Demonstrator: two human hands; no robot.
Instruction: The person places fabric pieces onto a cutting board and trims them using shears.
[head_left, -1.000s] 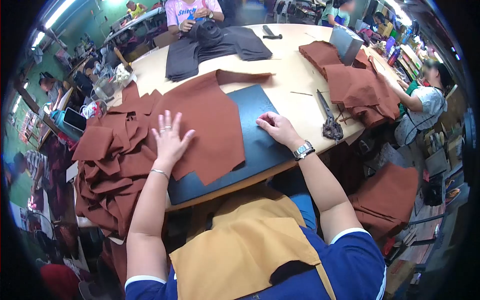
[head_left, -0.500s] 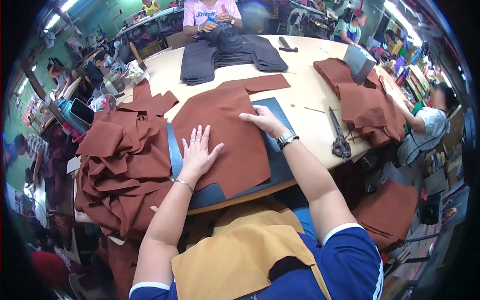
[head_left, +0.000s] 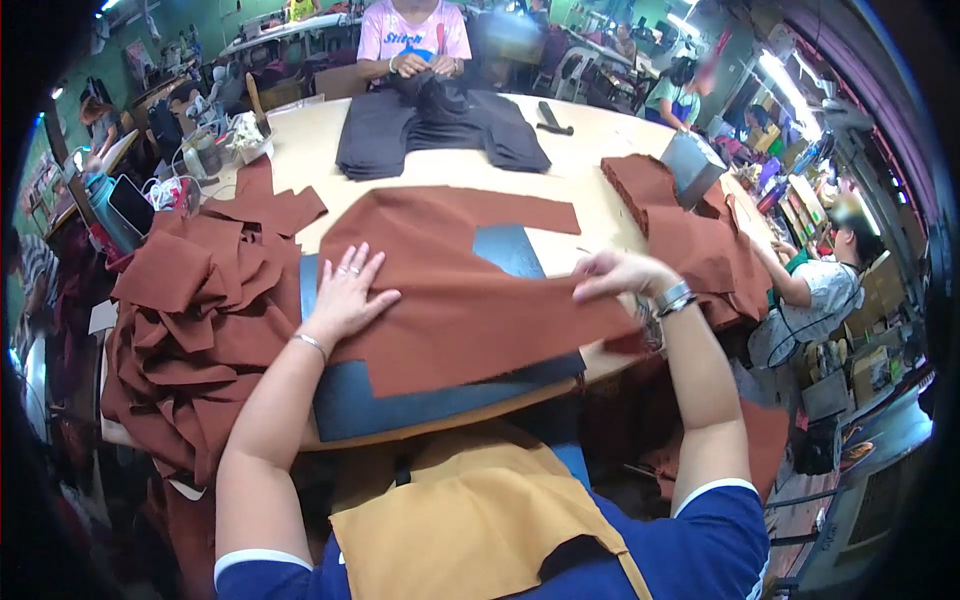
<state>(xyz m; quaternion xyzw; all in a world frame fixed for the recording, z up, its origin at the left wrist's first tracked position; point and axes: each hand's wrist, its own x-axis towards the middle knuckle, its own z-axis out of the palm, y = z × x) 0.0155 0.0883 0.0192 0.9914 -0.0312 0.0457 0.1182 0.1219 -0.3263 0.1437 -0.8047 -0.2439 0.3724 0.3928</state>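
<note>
A reddish-brown fabric piece (head_left: 470,325) lies partly on a dark blue-black mat (head_left: 365,410), with a long strip of it reaching across the table to the right. My left hand (head_left: 350,295) rests flat on its left side, fingers spread. At the right, my right hand (head_left: 625,278) pinches the fabric's edge between thumb and fingers, drawing it out over the mat's right side. Below that wrist, dark scissors (head_left: 650,325) show only in part. The fabric hides much of the mat.
A heap of brown fabric (head_left: 190,310) covers the table's left side. More brown pieces (head_left: 690,245) lie at right beside a grey metal block (head_left: 693,168). Stacked black fabric (head_left: 375,140) sits opposite, before a person in a pink shirt (head_left: 410,45). Another person (head_left: 815,300) sits right.
My right hand has moved right, pulling the fabric's edge out and spreading the piece. My left hand stays flat on the fabric. The view has shifted slightly.
</note>
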